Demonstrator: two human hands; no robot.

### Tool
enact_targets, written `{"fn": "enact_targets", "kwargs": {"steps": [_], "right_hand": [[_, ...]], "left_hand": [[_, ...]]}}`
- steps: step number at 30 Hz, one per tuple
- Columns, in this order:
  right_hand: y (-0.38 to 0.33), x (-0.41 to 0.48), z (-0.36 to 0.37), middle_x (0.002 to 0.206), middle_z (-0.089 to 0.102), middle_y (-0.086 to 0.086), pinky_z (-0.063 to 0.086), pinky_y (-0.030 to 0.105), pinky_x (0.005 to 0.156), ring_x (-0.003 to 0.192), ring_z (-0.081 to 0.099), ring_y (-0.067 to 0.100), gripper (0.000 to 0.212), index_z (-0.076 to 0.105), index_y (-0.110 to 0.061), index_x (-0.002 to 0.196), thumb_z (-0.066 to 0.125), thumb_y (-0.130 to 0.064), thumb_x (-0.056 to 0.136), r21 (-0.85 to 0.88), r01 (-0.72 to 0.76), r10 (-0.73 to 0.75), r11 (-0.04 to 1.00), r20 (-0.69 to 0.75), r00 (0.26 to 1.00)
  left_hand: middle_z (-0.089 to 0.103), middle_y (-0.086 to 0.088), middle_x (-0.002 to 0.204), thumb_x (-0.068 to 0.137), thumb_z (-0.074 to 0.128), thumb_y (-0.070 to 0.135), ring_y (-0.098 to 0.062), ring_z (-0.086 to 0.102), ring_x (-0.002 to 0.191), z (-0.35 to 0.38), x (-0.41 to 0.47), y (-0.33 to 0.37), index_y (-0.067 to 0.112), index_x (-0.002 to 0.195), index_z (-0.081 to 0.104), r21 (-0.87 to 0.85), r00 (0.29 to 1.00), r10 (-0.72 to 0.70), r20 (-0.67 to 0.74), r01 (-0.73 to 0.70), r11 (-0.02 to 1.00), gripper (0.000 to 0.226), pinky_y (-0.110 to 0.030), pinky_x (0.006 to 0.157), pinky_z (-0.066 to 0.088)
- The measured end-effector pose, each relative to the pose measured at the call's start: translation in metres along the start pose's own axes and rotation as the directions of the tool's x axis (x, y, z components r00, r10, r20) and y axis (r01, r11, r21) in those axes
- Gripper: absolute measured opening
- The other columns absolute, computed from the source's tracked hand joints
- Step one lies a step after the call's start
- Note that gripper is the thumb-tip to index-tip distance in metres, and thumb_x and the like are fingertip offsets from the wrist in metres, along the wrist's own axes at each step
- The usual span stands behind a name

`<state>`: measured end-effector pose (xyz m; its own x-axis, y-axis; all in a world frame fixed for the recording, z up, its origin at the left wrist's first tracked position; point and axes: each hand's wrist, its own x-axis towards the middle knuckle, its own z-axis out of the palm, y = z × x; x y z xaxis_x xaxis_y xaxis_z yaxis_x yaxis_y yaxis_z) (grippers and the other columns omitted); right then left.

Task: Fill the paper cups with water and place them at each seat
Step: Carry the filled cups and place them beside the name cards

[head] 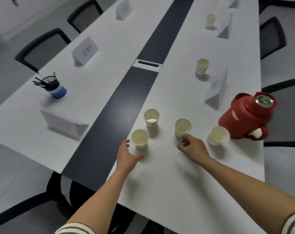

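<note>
Table (168, 174), white, dark-striped, flanked by seemingly mesh chairs (42, 48).

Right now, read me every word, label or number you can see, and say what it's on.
None is readable.
Tent card: dark print, too blurred.
Paper cup: green logo, too blurred.
Red thermos: pale mark, no legible text.

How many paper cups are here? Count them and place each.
6 paper cups. Four near: one by the left hand, one behind it, one at the right hand, one beside the red thermos. Two farther along the right side. A seventh may be cut off at top.
</note>
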<state>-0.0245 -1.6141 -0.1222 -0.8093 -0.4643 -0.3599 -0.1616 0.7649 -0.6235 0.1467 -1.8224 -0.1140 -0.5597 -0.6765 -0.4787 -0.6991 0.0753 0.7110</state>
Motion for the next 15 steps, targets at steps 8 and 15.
{"fn": "enact_targets", "kwargs": {"steps": [8, 15], "right_hand": [[0.002, 0.016, 0.036, 0.096, 0.064, -0.007, 0.052, 0.037, 0.083, 0.092, 0.062, 0.018, 0.046, 0.058, -0.019, 0.104, 0.077, -0.048, 0.074, 0.198, -0.303, 0.336, 0.932, -0.166, 0.927], [0.003, 0.048, 0.039, 0.123, 0.056, -0.015, 0.045, 0.03, 0.088, 0.109, 0.054, 0.009, 0.082, 0.04, -0.03, 0.131, 0.088, -0.042, 0.065, 0.436, -0.192, 0.331, 0.879, -0.268, 0.905]], "left_hand": [[0.06, 0.017, 0.114, 0.052, 0.086, 0.041, -0.012, 0.059, 0.108, 0.016, 0.05, -0.002, 0.041, 0.115, 0.044, -0.104, 0.997, 0.038, 0.069, -0.031, 0.994, 0.075, -0.04, 0.093, 0.051], [0.063, 0.013, 0.11, 0.049, 0.083, 0.046, -0.014, 0.061, 0.103, 0.023, 0.063, -0.004, 0.036, 0.111, 0.052, -0.106, 0.997, 0.078, 0.026, -0.075, 0.992, 0.07, -0.044, 0.089, 0.053]]}}
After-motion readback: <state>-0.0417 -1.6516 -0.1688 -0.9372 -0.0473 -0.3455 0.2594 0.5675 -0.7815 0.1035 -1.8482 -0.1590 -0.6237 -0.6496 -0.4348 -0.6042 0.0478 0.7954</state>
